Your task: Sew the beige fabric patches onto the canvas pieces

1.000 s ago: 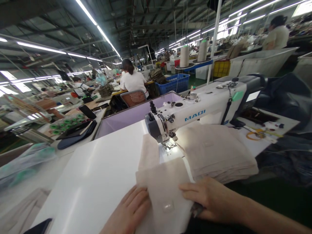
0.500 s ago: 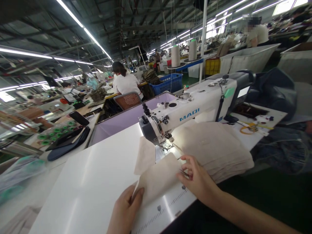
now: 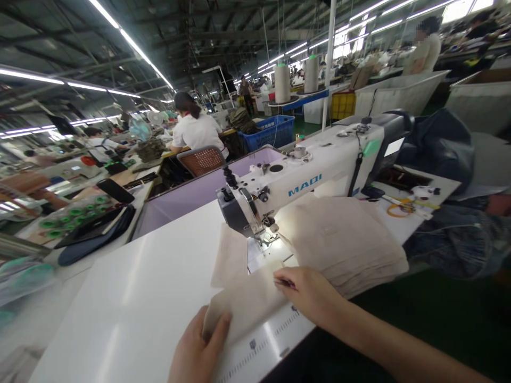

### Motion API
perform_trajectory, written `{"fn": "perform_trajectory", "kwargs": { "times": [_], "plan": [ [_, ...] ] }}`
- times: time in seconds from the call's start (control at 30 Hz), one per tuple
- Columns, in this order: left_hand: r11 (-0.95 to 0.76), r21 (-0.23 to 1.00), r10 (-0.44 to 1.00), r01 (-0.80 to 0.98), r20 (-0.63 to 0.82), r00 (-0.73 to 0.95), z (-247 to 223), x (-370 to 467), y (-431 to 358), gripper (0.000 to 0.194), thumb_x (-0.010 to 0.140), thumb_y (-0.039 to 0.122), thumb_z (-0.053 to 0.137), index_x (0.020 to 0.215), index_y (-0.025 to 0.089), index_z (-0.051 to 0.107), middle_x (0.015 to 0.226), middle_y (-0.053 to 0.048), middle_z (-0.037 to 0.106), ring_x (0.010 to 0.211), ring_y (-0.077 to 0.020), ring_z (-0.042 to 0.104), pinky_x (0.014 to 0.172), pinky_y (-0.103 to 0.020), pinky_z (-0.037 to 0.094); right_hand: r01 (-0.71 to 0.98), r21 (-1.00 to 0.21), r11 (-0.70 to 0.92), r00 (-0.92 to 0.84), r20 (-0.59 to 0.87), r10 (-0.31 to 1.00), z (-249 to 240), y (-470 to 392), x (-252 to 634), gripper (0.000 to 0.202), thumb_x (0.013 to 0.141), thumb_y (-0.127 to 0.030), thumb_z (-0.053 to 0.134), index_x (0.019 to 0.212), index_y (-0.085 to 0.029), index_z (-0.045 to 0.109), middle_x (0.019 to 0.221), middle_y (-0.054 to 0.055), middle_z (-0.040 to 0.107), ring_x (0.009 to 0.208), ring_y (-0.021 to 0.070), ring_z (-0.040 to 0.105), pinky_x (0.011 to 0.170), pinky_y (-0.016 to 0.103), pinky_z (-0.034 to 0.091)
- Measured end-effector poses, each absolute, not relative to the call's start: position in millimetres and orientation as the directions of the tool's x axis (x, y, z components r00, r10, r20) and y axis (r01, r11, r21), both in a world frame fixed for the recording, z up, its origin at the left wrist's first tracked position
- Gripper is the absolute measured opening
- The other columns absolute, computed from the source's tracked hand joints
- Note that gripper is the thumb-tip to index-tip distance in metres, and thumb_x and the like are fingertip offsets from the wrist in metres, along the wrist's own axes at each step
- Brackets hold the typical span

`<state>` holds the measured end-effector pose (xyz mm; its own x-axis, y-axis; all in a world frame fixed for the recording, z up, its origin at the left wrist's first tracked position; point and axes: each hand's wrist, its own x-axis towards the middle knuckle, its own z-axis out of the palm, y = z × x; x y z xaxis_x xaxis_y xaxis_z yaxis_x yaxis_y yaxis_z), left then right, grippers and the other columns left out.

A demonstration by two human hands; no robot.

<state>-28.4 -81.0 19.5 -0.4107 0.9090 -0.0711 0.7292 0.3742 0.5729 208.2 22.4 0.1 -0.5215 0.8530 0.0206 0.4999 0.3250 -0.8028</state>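
Note:
My left hand point(image 3: 202, 343) grips the near left corner of a beige fabric piece point(image 3: 247, 298), thumb on top and fingers beneath. At the piece's right edge, my right hand point(image 3: 297, 287) is closed, its fingertips pinching the cloth. Something small and dark shows within its curled fingers, too hidden to name. Just beyond the cloth is the needle and presser foot area point(image 3: 266, 240) of a white sewing machine point(image 3: 315, 173). Another beige piece point(image 3: 229, 255) lies flat left of the needle. A stack of beige fabric pieces point(image 3: 347, 244) sits under the machine arm to the right.
The white tabletop point(image 3: 131, 298) carries a printed ruler along its near edge. Yellow-handled scissors point(image 3: 401, 207) lie at the right end. Behind the table is a lilac-lined bin point(image 3: 179, 205). A co-worker in white point(image 3: 197, 130) sits beyond, near a blue crate point(image 3: 267, 133).
The fabric piece has come slightly away from the needle. My right hand has shifted left along its edge, fingers now closed tighter. The view has turned a little, moving the scene left.

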Motion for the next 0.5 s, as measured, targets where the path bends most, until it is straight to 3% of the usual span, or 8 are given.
{"fn": "perform_trajectory", "kwargs": {
  "times": [0.2, 0.5],
  "plan": [
    [0.392, 0.548, 0.909, 0.739, -0.107, -0.402, 19.5, -29.1, -79.7, 0.039, 0.087, 0.062, 0.047, 0.088, 0.027, 0.064, 0.083, -0.003, 0.074, 0.084, -0.0296, 0.070, 0.075, -0.036, 0.052, 0.549, -0.773, 0.317, -0.468, 0.030, 0.883, -4.4, 21.7, 205.3, 0.012, 0.091, -0.018, 0.063, 0.089, -0.019, 0.074, 0.089, 0.005, 0.075, 0.083, 0.0196, 0.068, 0.073, 0.026, 0.043],
    [0.422, 0.528, 0.890, 0.737, -0.084, -0.449, 23.4, -20.0, -81.3, 0.042, 0.090, 0.063, 0.044, 0.076, 0.026, 0.057, 0.073, -0.001, 0.069, 0.076, -0.0277, 0.067, 0.070, -0.035, 0.049, 0.586, -0.742, 0.324, -0.452, 0.033, 0.892, -9.3, 18.1, 207.0, 0.016, 0.089, -0.012, 0.064, 0.096, -0.017, 0.078, 0.091, 0.006, 0.077, 0.085, 0.0212, 0.069, 0.077, 0.028, 0.045]
  ]
}}
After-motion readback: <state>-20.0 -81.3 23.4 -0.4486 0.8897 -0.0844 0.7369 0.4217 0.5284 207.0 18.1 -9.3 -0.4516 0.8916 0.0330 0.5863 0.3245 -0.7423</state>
